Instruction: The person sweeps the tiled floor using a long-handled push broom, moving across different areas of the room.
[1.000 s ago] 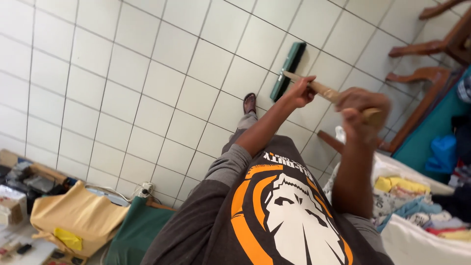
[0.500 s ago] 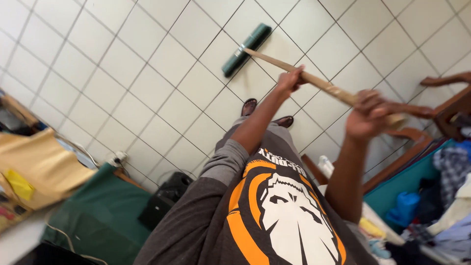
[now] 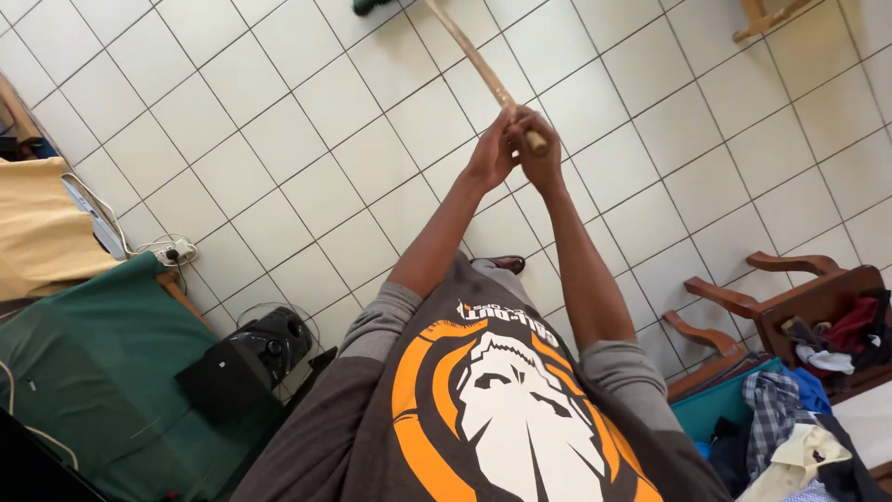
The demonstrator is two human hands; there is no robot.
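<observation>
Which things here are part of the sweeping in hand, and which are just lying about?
In use:
- wooden broom handle, gripped near its end by the left hand and right hand
- dark broom head, at the top edge
- tiled floor

Lying about:
- wooden chair piled with clothes
- black fan
- power strip
- green cloth

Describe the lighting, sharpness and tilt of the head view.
Head view: even, soft daylight on the white tiled floor, no glare, only faint shadows; broom handle and both hands, left hand and right hand, fairly sharp; frame tilted, tile lines running diagonally.
</observation>
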